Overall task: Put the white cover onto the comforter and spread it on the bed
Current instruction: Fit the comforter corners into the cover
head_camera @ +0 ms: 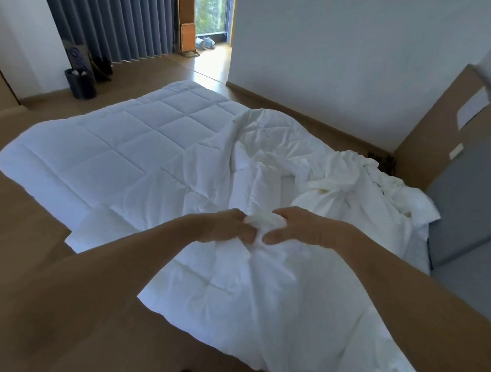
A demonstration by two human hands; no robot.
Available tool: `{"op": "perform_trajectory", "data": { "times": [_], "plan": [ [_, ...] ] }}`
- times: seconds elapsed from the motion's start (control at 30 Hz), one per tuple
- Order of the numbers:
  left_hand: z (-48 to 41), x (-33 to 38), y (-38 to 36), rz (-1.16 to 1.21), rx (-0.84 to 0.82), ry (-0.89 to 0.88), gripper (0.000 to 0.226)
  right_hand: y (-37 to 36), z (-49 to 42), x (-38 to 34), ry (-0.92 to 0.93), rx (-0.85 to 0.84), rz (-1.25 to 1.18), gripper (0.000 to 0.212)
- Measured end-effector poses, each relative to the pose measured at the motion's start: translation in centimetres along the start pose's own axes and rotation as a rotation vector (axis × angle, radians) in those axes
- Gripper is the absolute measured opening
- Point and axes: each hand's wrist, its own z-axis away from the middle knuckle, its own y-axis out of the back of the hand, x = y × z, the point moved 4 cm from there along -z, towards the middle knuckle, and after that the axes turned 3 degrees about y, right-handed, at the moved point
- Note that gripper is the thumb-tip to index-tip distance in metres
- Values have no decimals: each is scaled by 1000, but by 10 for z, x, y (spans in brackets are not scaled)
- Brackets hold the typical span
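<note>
Single head cam, wide-angle, pitched forward and down. Left hand and right hand sit close, mid-frame. Comforter spreads beyond them, curtain and doorway far past.

home bedroom, quilted comforter, long grey curtains, wooden floor

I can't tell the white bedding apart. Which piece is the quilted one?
The comforter, lying flat at left with stitched squares; the cover is the smooth, crumpled heap at right.
</note>
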Motion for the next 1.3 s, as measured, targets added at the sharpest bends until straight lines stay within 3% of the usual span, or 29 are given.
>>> {"op": "perform_trajectory", "data": {
  "times": [0.1,0.2,0.3,0.4,0.43,0.5,0.57,0.63,0.73,0.87,0.97,1.07,1.13,1.2,1.3],
  "plan": [
    [-10,-2,24,210,9,-35,52,-6,-8,9,-54,-148,246,56],
    [-21,-6,37,193,24,-64,45,1,-20,17,-77,-135,305,44],
    [-26,-15,50,168,109,-45,32,16,-22,28,-104,-86,41,29],
    [-32,-20,45,-80,197,-19,36,22,-23,31,-88,-28,-300,33],
    [-33,-17,39,-138,167,-4,43,26,-24,31,-74,-4,-395,30],
    [-35,-8,17,-26,28,59,61,38,-26,28,-38,26,-538,21],
    [-34,12,-11,90,-88,51,58,52,-26,26,-12,13,-578,19],
    [-46,23,-39,114,-39,23,57,62,-24,29,-5,-39,-559,22],
    [-62,30,-57,296,227,-70,58,72,-13,44,29,-194,-489,19],
    [-54,36,-50,357,372,-78,25,68,11,90,68,-464,-94,38],
    [-51,43,-49,241,395,-11,13,61,10,113,83,-396,122,39],
    [-48,46,-50,209,422,31,25,68,11,122,41,-317,-13,44],
    [-44,47,-54,244,412,25,45,71,10,128,26,-291,-190,56],
    [-43,46,-63,262,373,33,64,68,11,131,-3,-296,-407,55],
    [-40,51,-76,146,282,83,56,64,21,124,-31,-315,-496,49]
  ]
}}
